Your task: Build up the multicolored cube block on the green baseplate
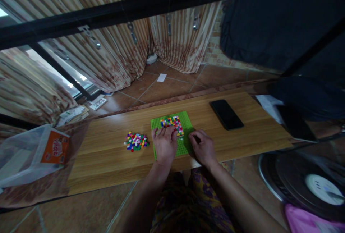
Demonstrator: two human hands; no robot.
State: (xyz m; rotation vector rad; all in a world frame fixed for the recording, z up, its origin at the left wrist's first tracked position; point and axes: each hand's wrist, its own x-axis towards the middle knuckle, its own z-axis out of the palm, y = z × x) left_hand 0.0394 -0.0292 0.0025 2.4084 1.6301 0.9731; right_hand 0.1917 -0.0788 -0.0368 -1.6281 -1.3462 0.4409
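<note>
A green studded baseplate (185, 117) lies on the wooden board, with small bricks in mixed colours (178, 124) set in rows on its upper middle part. My left hand (165, 143) is over the plate, palm down, fingers bent at the lower edge of the rows. Its thumb and forefinger are close together; whatever sits between them is too small to make out. At the plate's right edge is my right hand (203, 146), fingers curled and thumb against forefinger, their tips hidden. Left of the plate lies a loose pile of tiny coloured bricks (137, 141).
A black phone (226, 114) rests on the wooden board (107, 164) to the right. Beyond the board's right end are a dark tablet-like slab (295, 123) and another person's arm (327, 128). A clear plastic box (27, 154) with an orange label stands left. A black bar (113, 6) crosses above.
</note>
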